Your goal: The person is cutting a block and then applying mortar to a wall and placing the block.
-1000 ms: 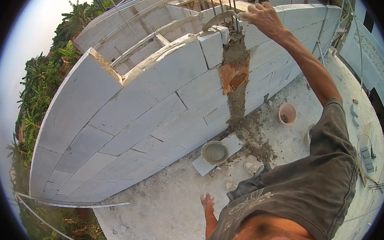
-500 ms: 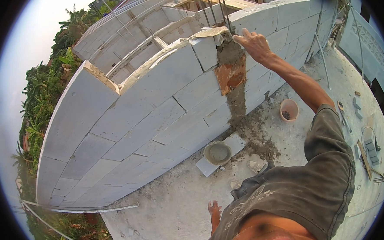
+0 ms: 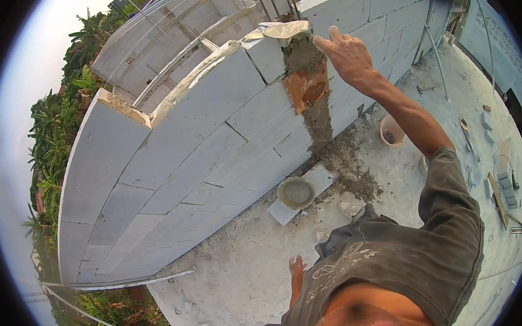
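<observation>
The pale, flat piece [image 3: 285, 30] lies on top of the block wall [image 3: 201, 148], at the far end of the mortar strip [image 3: 318, 123], just left of the right grip [image 3: 350, 58]. The right grip has its fingers curled; whether they are clamped on anything, I cannot tell. The left grip [image 3: 297, 266], near the person's body, has its fingers apart and nothing visible in it.

The flat piece looks thin and light, probably stiff, though I cannot tell whether it is a blade or mortar; its right end seems the handiest hold. The mortar looks damp and crumbly, so fingers would likely sink or smear. The wall blocks look rigid, with edges likely to chip, best held by broad faces.

Counted: one flat piece, one mortar strip, one brown panel [image 3: 307, 90] in it, seemingly four upright bars [image 3: 290, 2] beyond, one round basin [image 3: 296, 193] of grey mix on one white slab [image 3: 284, 212], one pinkish bucket [image 3: 391, 131] to the right, and two shoes [image 3: 348, 209].
</observation>
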Tool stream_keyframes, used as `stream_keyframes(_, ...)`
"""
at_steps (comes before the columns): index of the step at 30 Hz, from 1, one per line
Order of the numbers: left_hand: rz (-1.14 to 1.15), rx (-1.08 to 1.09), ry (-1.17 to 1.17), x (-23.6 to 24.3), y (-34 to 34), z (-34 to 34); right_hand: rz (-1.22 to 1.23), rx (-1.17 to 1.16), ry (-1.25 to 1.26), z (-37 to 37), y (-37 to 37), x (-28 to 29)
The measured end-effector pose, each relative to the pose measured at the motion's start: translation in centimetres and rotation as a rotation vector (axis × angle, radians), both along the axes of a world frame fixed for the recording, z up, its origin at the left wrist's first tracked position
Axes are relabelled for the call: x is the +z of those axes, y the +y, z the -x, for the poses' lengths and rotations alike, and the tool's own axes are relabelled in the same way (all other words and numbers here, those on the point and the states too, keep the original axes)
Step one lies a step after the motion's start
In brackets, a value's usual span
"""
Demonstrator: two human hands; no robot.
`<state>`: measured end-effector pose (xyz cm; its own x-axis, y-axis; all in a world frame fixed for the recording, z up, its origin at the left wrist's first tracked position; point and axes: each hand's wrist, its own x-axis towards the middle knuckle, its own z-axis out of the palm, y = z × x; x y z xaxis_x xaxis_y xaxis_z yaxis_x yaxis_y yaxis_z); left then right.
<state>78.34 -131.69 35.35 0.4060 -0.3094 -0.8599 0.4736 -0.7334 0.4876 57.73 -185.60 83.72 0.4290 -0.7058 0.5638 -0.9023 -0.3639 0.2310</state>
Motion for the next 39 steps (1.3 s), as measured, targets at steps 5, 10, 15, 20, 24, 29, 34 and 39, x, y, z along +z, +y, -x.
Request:
stream_keyframes(5, 0.029, -0.042, -0.053, 4.4, -4.9, -0.9, -0.052, 0.033, -0.010, -4.5, 2.2, -2.3)
stream_keyframes(10, 0.111, 0.029, -0.075, 5.1, -4.5, -2.2, -0.042, 0.095, -0.048, -3.5, 4.5, -4.7)
stream_keyframes(15, -0.021, 0.014, -0.033, 2.5, 0.4, -1.9, -0.003, 0.120, -0.180, -0.2, 2.8, -1.5)
stream_keyframes(20, -0.108, -0.130, -0.026, 2.4, 2.0, -1.2, 0.001, 0.035, -0.024, 1.3, -2.6, -0.5)
stream_keyframes(24, -0.033, -0.034, -0.011, 3.1, 0.7, -0.2, 0.030, 0.046, -0.046, 1.4, 0.5, -4.6)
stream_keyframes(29, 0.049, 0.055, 0.025, 5.6, -2.1, 0.6, -0.314, 0.091, -0.291, 4.6, 7.4, -5.9)
stream_keyframes(34, -0.177, -0.347, 0.320, 8.7, -5.5, 2.4, -0.738, 0.324, -0.611, 3.4, 12.6, -13.0)
stream_keyframes(39, -0.156, -0.524, 0.005, -3.0, 4.0, 10.9, -1.302, 0.151, 0.023, -2.3, 18.3, -28.6)
